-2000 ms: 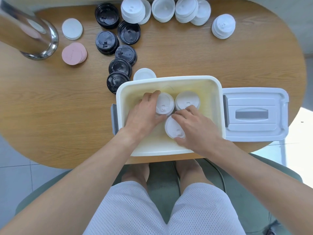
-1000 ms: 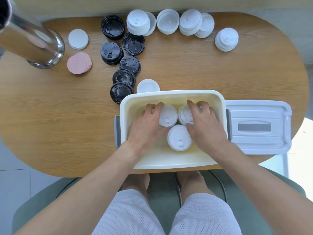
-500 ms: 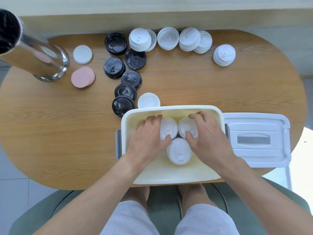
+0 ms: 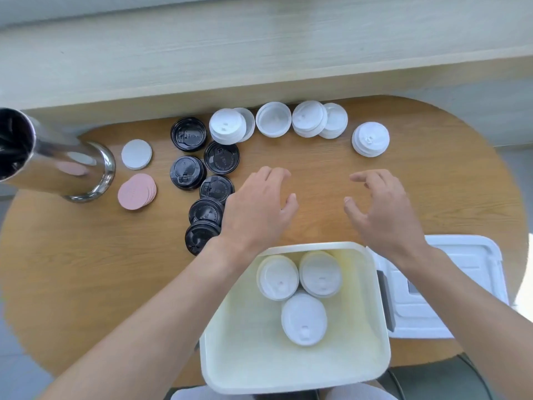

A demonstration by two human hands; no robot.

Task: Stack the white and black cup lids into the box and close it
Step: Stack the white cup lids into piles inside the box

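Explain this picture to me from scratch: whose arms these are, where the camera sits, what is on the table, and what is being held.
There is no machine here. A person wears a camera on the head, so the single view looks forward and down at their own bare arms. The left hand and right hand hover open above the wooden table, holding nothing. Nearest the person is an open cream box with three white lids inside; its box cover lies to the right. Farther off sit black lids, white lid stacks, pink discs, a white disc and a steel cylinder.
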